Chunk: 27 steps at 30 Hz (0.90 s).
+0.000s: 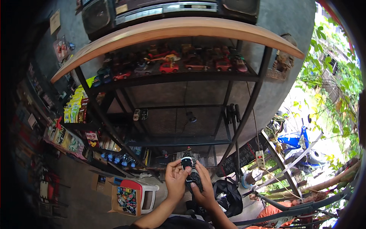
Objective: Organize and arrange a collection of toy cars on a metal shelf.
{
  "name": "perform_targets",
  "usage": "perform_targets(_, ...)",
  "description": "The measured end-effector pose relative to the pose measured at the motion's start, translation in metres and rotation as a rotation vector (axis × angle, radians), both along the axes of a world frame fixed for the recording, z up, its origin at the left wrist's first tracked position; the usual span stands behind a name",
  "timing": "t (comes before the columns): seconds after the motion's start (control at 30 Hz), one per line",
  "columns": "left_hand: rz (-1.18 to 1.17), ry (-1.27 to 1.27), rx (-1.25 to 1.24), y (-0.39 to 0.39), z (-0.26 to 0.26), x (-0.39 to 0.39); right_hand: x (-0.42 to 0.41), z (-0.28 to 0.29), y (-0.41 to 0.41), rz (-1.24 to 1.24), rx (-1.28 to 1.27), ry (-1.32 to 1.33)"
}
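Note:
Both of my hands meet in front of me, low in the view, around a small black and white toy car [187,167]. My left hand [176,179] grips it from the left, with the thumb across its face. From the right, my right hand [203,183] supports its side with fingers extended. Beyond and beneath the hands is a dark striped object whose kind I cannot tell. On the mesh middle shelf [177,123] stand two small toy cars [140,114] at the left. More toy cars [169,67] in red and dark colours fill the upper shelf.
A cardboard box [138,200] of small toy cars rests beside a red and white stool [148,191] at lower left. A black bag [228,197] lies at right on the floor. Snack packets [75,106] and water bottles [125,160] line the left. A power strip [260,160] hangs at right.

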State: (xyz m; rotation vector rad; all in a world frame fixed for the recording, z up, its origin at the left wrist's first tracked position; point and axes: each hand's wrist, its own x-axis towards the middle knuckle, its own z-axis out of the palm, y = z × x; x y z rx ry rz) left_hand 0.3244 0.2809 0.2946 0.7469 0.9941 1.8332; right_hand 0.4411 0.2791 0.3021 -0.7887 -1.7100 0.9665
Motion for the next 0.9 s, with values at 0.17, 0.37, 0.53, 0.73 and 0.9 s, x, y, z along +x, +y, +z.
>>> perform_targets(0.17,-0.016,0.163,0.091,-0.012,-0.012,-0.011,-0.027,0.009,0.009,-0.032,-0.025,0.049)
perform_targets(0.37,-0.167,0.04,0.051,-0.023,-0.01,-0.06,-0.074,0.022,0.003,0.013,0.065,0.019)
perform_targets(0.53,-0.249,0.319,0.093,-0.019,-0.012,-0.131,-0.112,0.013,-0.006,-0.025,-0.015,0.119)
perform_targets(0.73,-0.306,0.521,0.087,-0.027,-0.018,-0.198,-0.16,0.011,-0.014,-0.039,-0.027,-0.033)
perform_targets(0.9,-0.186,0.05,0.005,-0.024,-0.016,-0.242,-0.209,0.011,-0.033,-0.053,-0.037,-0.052)
